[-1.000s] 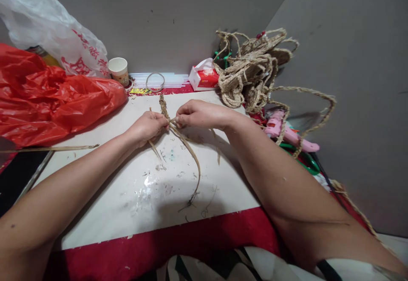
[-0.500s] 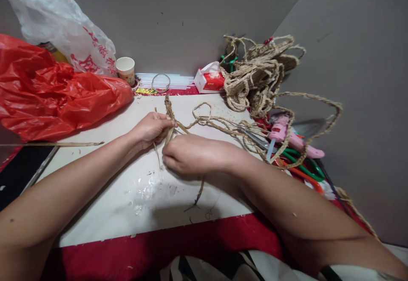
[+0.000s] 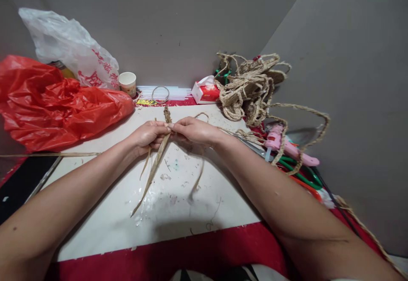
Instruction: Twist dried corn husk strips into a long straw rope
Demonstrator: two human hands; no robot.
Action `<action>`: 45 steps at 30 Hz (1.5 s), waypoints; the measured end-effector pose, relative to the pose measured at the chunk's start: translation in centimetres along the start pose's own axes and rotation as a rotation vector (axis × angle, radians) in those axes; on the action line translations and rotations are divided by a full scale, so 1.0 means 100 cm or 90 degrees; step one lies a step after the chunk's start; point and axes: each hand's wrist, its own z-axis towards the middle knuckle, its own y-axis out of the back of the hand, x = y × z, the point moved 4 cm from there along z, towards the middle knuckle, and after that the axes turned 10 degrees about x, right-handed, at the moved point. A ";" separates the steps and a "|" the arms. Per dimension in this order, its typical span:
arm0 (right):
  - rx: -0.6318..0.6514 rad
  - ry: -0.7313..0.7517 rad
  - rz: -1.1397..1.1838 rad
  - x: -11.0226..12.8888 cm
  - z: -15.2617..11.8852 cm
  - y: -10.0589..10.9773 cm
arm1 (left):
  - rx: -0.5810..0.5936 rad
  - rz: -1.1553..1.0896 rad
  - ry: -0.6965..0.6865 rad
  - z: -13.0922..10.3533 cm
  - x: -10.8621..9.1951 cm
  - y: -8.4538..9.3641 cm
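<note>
Both my hands meet over the white board (image 3: 178, 200). My left hand (image 3: 149, 134) is closed in a pinch on a braid of dried plant fibre (image 3: 167, 114), whose knobbly end sticks up beyond the fingers. Close against it, my right hand (image 3: 191, 130) has thumb and fingers pressed together at the same spot, on the braid's strands. A long flat straw strip (image 3: 154, 166) hangs from between the hands toward me. Thinner strands trail on either side of it. Fingers hide the exact crossing of the strands.
At the back right lies a heap of braided rope (image 3: 248, 85), with a pink glue gun (image 3: 287, 147) below it. A tissue pack (image 3: 205, 90), a paper cup (image 3: 128, 84) and clear sticks stand along the wall. A red plastic bag (image 3: 63, 106) fills the left.
My right hand has moved up and away from me to meet the left at the braid. The flat strip now hangs free toward me. The view has shifted slightly.
</note>
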 end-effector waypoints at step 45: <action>0.129 0.023 0.225 -0.009 0.006 -0.006 | -0.066 0.098 0.021 -0.007 -0.002 0.000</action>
